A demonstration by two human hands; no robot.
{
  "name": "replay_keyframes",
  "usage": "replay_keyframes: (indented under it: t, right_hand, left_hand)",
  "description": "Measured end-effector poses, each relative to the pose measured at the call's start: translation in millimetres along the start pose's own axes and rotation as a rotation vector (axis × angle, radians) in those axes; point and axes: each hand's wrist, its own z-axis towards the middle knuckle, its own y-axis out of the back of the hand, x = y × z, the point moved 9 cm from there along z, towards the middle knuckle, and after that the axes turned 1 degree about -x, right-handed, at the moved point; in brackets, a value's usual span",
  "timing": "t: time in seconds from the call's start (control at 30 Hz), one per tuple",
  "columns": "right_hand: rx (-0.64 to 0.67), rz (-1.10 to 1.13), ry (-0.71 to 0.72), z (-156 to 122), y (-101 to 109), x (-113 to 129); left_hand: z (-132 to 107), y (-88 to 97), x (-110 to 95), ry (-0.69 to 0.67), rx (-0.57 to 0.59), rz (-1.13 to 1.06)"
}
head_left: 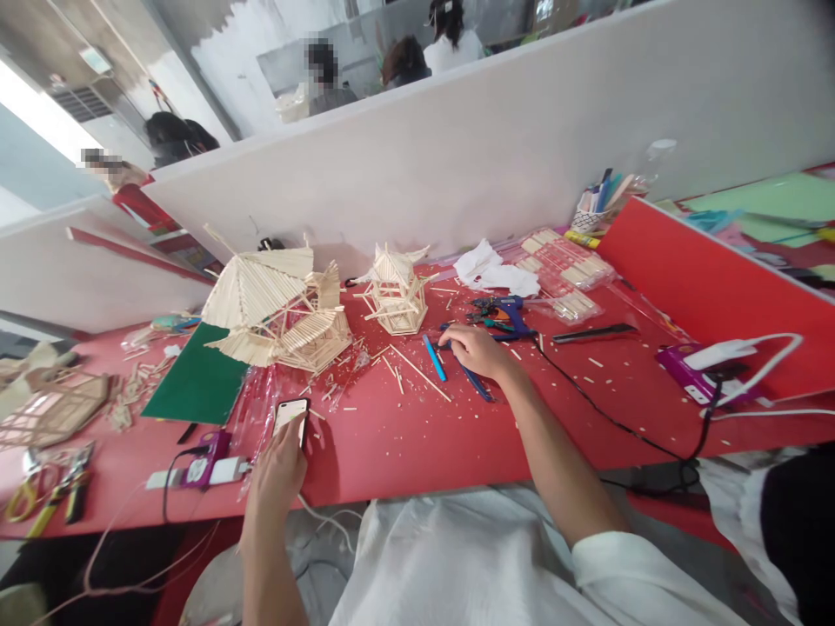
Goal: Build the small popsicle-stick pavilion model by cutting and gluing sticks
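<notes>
My left hand [279, 469] is wrapped round a smartphone [290, 412] held over the near edge of the red table [404, 443], screen up. My right hand [475, 349] rests palm down on the table with its fingers curled over blue-handled scissors [470, 378]; whether it grips them I cannot tell. A light blue pen [434, 357] lies just left of that hand. Beyond it stand a small wooden-stick pavilion [395, 291] and a larger stick model with sloped roofs [277, 309]. A blue glue gun [505, 315] lies just behind the right hand.
Loose sticks litter the table. A green cutting mat [196, 382] lies at left, with pliers [56, 491] and a purple device [209, 456] nearer. Plastic packs of sticks [564, 269], white tissue [492, 269], a pen cup [597, 209], black cables and a red divider [704, 278] are right. People sit beyond the white partition.
</notes>
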Motion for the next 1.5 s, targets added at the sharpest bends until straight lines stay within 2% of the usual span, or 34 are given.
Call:
replay_keyframes:
  t: [0.1,0.2,0.3,0.4,0.5,0.63,0.73,0.87,1.2,1.5]
  right_hand:
    - [0.015,0.006,0.008,0,-4,2]
    - [0.047,0.008,0.018,1,-10,4]
    - [0.069,0.005,0.031,2,-15,8]
    - [0.081,-0.006,0.038,3,-18,12]
    - [0.085,-0.022,0.039,3,-19,14]
    - [0.097,-0.038,0.039,3,-20,14]
    - [0.108,-0.037,0.043,3,-22,15]
    - [0.137,-0.051,0.051,3,-27,18]
    - [0.192,-0.076,0.087,2,-38,27]
    - [0.282,-0.107,0.135,2,-56,49]
  left_hand:
    - [7,0.9,-32,-0.120,-0.020,-0.055]
    - [27,1.1,-74,-0.199,-0.017,-0.130]
    - [64,-3.4,-121,-0.327,0.001,-0.219]
    - [105,-11.7,-165,-0.528,0.001,-0.335]
    - [130,-25.7,-189,-0.671,0.003,-0.378]
    - [128,-40.0,-191,-0.778,0.024,-0.410]
    - [118,-39.1,-180,-0.793,0.022,-0.467]
    - [113,-41.0,-178,-0.854,0.087,-0.453]
    - [119,-45.5,-176,-0.855,0.117,-0.465]
    - [117,-45.1,-180,-0.863,0.118,-0.464]
